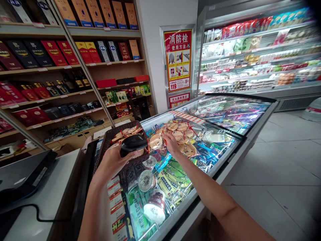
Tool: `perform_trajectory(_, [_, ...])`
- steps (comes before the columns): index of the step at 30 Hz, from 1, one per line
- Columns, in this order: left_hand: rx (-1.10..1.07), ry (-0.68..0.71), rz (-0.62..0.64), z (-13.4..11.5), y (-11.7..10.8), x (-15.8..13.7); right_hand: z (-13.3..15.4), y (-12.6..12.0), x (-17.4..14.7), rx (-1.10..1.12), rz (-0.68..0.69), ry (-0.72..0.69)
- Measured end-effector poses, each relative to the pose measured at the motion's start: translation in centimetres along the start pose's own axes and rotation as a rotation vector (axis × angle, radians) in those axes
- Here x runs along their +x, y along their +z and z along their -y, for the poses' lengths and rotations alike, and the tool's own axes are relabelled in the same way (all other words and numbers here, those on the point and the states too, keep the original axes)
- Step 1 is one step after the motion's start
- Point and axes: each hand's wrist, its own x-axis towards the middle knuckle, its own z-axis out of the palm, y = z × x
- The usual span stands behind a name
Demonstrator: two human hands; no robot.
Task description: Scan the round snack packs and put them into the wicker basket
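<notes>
My left hand (112, 163) holds the near rim of a dark wicker basket (107, 142) together with a black device (133, 144), likely a scanner. The basket rests on the open chest freezer (220, 167) and contains round tan packaged ice creams. My right hand (171, 143) reaches into the freezer and grips one round tan packaged ice cream (156, 141), beside a pile of the same packs (180, 131). Below my hands lie ice cream cups (146, 180) and green packs (175, 172).
Wooden shelves (75, 67) with boxed goods fill the left wall. A grey counter (40, 204) with a black machine (20, 175) stands at my left. A chilled display case (255, 57) lines the back right. Tiled floor (283, 167) lies to the right.
</notes>
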Motion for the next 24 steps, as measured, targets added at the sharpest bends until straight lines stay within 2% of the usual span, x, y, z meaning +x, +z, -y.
perform_trajectory(5, [-0.004, -0.055, -0.017, 0.6, -0.6, -0.1, 0.5, -3.0, 1.6, -0.385, -0.469, -0.108])
perform_trajectory(7, [0.008, -0.077, -0.022, 0.8, -0.7, 0.0, 0.3, -4.4, 2.5, -0.446, -0.591, -0.09])
perform_trajectory(9, [0.015, -0.097, -0.022, 1.1, -0.8, 0.1, -0.2, -5.7, 3.3, -0.476, -0.652, -0.061])
perform_trajectory(13, [0.025, -0.107, -0.031, 1.4, -0.8, 0.2, -1.7, -7.0, 4.5, -0.551, -0.683, 0.001])
perform_trajectory(19, [0.015, -0.109, -0.023, 1.5, -0.9, 0.0, -3.3, -7.2, 5.1, -0.666, -0.564, 0.048])
perform_trajectory(24, [0.006, -0.097, -0.043, 1.1, -1.0, -0.2, -4.3, -7.7, 5.4, -0.724, -0.562, 0.091])
